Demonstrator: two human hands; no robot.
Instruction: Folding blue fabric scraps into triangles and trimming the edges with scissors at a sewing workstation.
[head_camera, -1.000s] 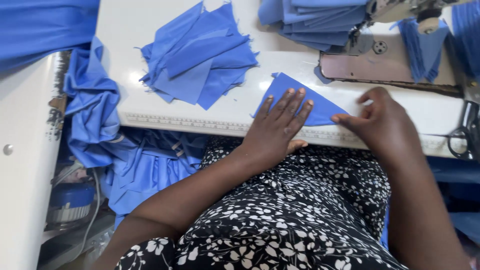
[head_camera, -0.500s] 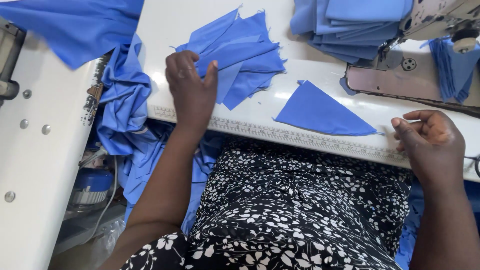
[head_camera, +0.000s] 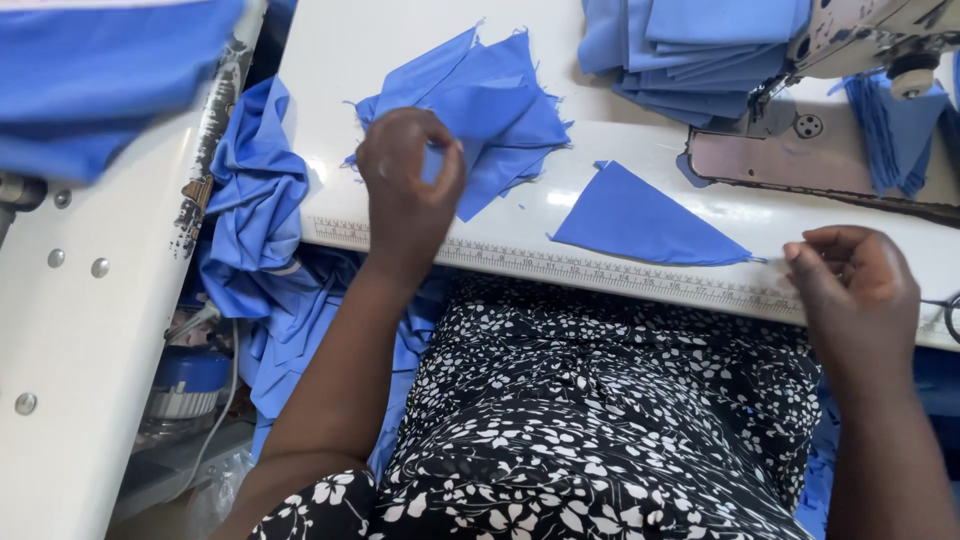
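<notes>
Pinching a blue piece off the pile (head_camera: 480, 120) near the bench's (head_camera: 340, 60) front edge, the left hand (head_camera: 405, 185) was closed; the right hand (head_camera: 855, 290), loosely curled, held nothing discernible beside the triangle (head_camera: 640, 220).

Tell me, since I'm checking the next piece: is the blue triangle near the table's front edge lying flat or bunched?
Flat: the blue triangle lies spread on the white table, edges straight, no hand on it.

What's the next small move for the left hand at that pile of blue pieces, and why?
Probably lift one piece off the pile of blue fabric pieces and bring it toward the folded blue triangle. The left hand sits over the pile with fingers curled as if pinching the top piece, while the right hand waits by the triangle's tip at the table edge.
</notes>
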